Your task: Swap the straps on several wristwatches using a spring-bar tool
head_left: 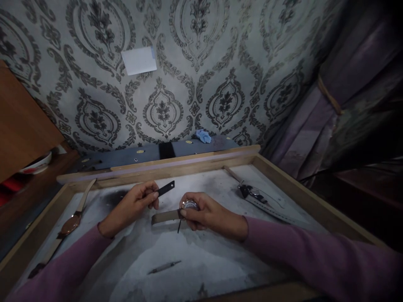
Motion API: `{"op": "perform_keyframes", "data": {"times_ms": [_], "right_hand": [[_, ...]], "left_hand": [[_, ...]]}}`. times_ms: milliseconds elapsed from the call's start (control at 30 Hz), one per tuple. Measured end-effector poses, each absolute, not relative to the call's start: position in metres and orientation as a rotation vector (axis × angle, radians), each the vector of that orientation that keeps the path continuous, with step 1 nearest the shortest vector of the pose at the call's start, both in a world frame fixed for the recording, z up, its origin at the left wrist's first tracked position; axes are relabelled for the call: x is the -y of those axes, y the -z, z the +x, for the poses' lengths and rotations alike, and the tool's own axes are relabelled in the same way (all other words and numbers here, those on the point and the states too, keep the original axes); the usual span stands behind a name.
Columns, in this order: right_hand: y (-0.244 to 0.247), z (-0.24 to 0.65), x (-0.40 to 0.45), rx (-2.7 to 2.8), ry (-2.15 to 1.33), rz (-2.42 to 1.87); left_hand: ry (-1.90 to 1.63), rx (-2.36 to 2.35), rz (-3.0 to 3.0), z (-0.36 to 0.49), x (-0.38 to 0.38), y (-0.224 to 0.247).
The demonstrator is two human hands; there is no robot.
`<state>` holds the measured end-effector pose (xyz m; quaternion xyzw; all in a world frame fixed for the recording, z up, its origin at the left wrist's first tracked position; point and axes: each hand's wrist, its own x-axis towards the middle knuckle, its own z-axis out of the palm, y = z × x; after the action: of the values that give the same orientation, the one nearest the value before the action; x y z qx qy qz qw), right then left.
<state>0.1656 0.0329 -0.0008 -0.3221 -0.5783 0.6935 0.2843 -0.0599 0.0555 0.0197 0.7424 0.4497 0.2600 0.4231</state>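
My left hand [140, 199] is closed on a flat black strip [166, 188] with a small hole near its outer end. To its right, my right hand [204, 211] grips a wristwatch [190, 204] by its round case, thumb at the strap joint. A grey-brown watch strap [166, 216] reaches left from the case, below the black strip and apart from it. Something thin and dark pokes down under the case; I cannot make out what it is. A slim metal spring bar tool [164, 267] lies on the white surface nearer me.
A low wooden rim [185, 157] frames the white work surface [176, 256]. One wristwatch [70, 225] lies at the left, another [256, 194] at the right. A blue crumpled cloth [203, 136] sits behind the rim. A wooden cabinet [25, 126] stands left, a tied curtain [311, 121] right.
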Motion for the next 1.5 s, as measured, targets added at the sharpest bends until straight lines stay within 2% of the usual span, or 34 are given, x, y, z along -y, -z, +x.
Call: {"op": "perform_keyframes", "data": {"times_ms": [367,833,1500], "right_hand": [[-0.002,0.167,-0.033,1.58,-1.819,-0.895],[-0.005,0.165,-0.032,1.612,-1.801,-0.918],[-0.011,0.165,-0.029,1.638,-1.792,-0.951]], "left_hand": [[-0.631,-0.962,1.699,-0.05,-0.037,-0.025],[-0.757,-0.818,0.948,-0.056,-0.045,-0.028],[-0.782,-0.832,0.988,-0.055,-0.044,-0.025]]}}
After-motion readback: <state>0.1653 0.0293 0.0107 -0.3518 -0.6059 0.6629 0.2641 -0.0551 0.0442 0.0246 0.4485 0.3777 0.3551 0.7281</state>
